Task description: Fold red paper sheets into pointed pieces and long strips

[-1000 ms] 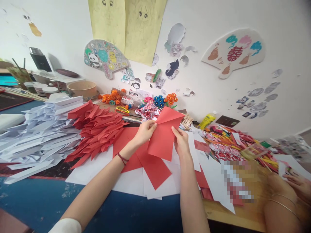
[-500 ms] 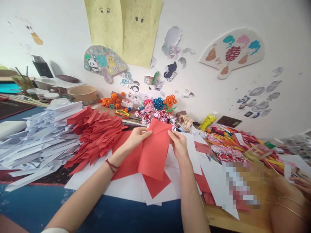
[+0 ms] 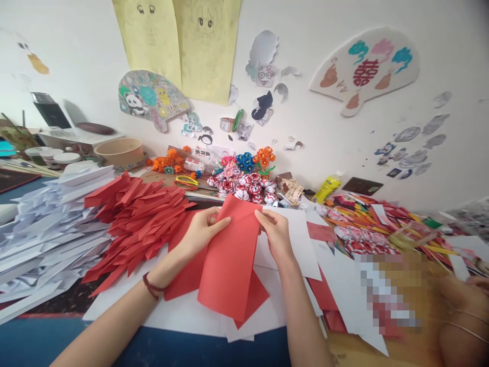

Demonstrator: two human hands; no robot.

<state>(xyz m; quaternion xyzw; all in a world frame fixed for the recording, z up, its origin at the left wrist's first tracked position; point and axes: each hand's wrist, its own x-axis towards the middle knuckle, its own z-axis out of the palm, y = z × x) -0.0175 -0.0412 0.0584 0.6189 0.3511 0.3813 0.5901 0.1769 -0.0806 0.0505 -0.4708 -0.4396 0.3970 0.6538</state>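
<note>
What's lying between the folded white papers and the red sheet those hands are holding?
The head view shows the folded red papers, then part of another red sheet and the left hand.

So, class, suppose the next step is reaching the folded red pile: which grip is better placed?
Left, probably: the left grip lies nearer the folded red pile, while the right grip is across the red sheet. Both hold it, so the left would need freeing.

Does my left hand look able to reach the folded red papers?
Probably yes: the folded red papers lie close beside your left hand with nothing visibly blocking, though it is holding a red sheet.
</note>
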